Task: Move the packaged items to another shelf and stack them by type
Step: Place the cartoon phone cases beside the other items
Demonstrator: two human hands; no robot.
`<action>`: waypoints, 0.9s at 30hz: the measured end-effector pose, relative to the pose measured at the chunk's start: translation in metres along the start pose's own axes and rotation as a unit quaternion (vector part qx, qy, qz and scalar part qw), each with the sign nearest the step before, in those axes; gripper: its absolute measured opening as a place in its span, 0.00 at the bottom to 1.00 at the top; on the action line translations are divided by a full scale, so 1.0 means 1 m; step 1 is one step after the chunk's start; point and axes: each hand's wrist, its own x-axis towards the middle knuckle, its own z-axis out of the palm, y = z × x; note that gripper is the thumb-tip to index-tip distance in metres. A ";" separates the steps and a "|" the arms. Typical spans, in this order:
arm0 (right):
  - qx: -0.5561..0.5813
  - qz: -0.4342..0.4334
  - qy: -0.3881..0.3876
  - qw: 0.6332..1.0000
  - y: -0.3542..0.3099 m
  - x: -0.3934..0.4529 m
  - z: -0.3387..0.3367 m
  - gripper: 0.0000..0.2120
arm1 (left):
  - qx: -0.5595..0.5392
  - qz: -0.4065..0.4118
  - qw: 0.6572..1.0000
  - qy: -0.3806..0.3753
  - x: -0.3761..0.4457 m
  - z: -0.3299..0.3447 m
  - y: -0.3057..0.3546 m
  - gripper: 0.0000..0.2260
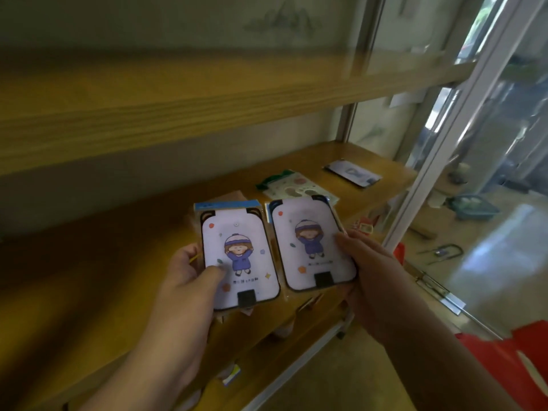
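1. The left hand (189, 280) gripped a flat white rounded-rectangle package printed with a cartoon child in a purple coat and striped hat (238, 258), thumb pressed on its front and fingers curled behind its left edge.
2. The right hand (373, 280) held a second matching white cartoon-child package (311, 244), thumb on its right face, fingers wrapped beneath.
3. The two packages sat side by side, edges almost touching, raised above the front of a wooden middle shelf (118, 262).
4. Farther back on that shelf lay a pale green patterned packet (292, 188), and beyond it, near the right end, a dark-edged white and blue packet (353, 173).
5. A bare wooden upper shelf (178, 114) ran across above.
6. To the right stood a glass door with a white frame (444, 149).
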 end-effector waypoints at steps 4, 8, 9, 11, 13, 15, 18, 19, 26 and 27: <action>-0.002 -0.008 -0.026 1.000 -0.018 0.038 -0.025 0.08 | 0.003 0.009 1.000 0.004 0.017 0.036 -0.005 0.14; -0.001 -0.008 -0.035 0.999 -0.042 0.080 -0.066 0.07 | 0.020 0.034 0.999 0.021 0.040 0.090 -0.013 0.15; -0.007 -0.006 -0.035 0.999 -0.049 0.092 -0.079 0.08 | 0.021 0.040 0.999 0.029 0.046 0.106 -0.016 0.15; -0.010 0.001 -0.027 1.000 -0.067 0.116 -0.106 0.10 | 0.022 0.045 0.998 0.041 0.059 0.143 -0.023 0.15; -0.018 0.008 -0.014 1.000 -0.087 0.142 -0.133 0.13 | 0.022 0.041 0.998 0.047 0.073 0.182 -0.030 0.15; -0.027 0.012 -0.007 1.000 -0.107 0.167 -0.158 0.12 | 0.023 0.029 0.998 0.053 0.088 0.220 -0.034 0.16; -0.021 0.025 0.004 0.999 -0.135 0.200 -0.193 0.10 | 0.029 0.007 0.998 0.063 0.114 0.275 -0.037 0.17; -0.019 0.027 -0.001 0.999 -0.143 0.210 -0.203 0.10 | 0.036 0.004 0.997 0.072 0.125 0.292 -0.038 0.18; -0.022 0.031 -0.019 0.999 -0.165 0.255 -0.256 0.18 | 0.131 0.001 0.981 0.145 0.208 0.376 -0.041 0.17; -0.027 0.029 -0.018 0.999 -0.166 0.260 -0.260 0.18 | 0.150 0.003 0.977 0.152 0.218 0.381 -0.042 0.17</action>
